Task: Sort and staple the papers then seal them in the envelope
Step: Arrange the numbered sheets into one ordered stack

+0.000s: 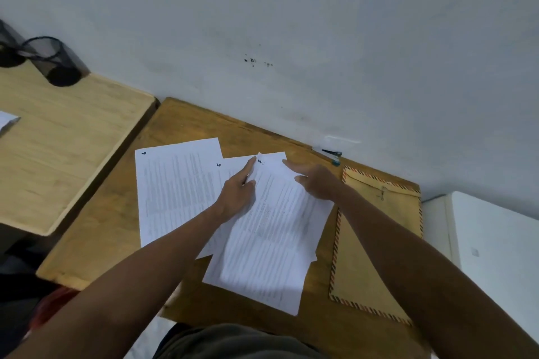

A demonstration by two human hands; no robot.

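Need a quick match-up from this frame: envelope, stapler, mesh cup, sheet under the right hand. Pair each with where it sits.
Things:
1. envelope
2. stapler
3. mesh cup
4. sheet under the right hand

Places:
A. far edge of the table, by the wall
B. on the lighter table at the left
C. flat at the right side of the table
D. middle of the table, overlapping other pages

Pairs: 1-C, 2-A, 3-B, 4-D
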